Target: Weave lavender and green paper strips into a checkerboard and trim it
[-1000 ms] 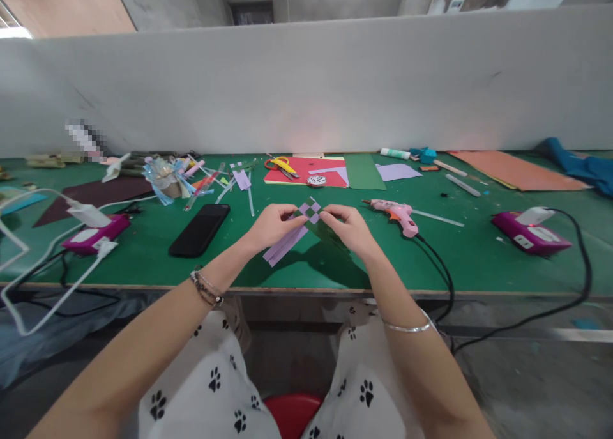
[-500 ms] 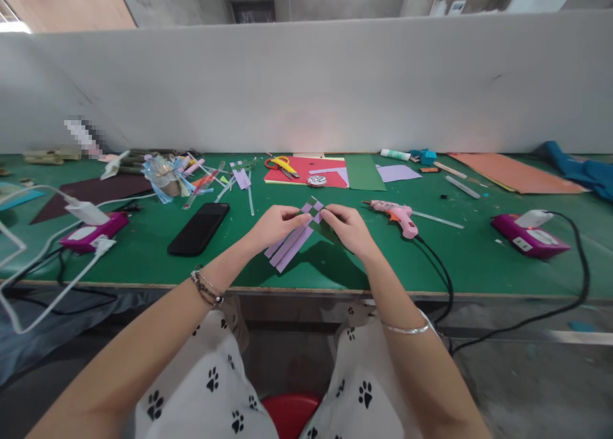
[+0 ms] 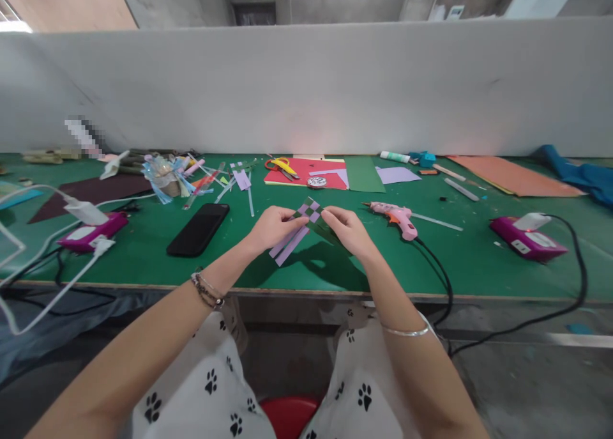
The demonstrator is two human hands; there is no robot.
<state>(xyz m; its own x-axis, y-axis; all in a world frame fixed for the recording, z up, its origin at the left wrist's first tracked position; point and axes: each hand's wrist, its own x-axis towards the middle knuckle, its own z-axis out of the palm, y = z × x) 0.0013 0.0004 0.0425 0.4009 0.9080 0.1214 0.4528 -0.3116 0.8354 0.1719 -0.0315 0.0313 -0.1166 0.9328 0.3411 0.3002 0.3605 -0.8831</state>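
Note:
Between my hands, just above the table's front part, is a woven piece of purple and green paper strips (image 3: 313, 210) with a checkered middle. Its loose purple ends slant down to the left, and darker green ends pass under my right hand. My left hand (image 3: 274, 228) pinches the left edge between thumb and fingers. On the right edge, my right hand (image 3: 348, 227) holds the weave with the thumb on top. The fingers underneath are partly hidden by the paper and the hands.
A black phone (image 3: 198, 229) lies left of my hands. To the right is a pink glue gun (image 3: 393, 218) with its cord over the table edge. Yellow-handled scissors (image 3: 283, 167) rest on red paper (image 3: 325, 165) behind. Purple power strips (image 3: 527, 236) sit at both sides.
The woven paper has tilted a little, so more of its checkered top shows and fewer loose purple ends are seen. Both hands keep their hold almost in place.

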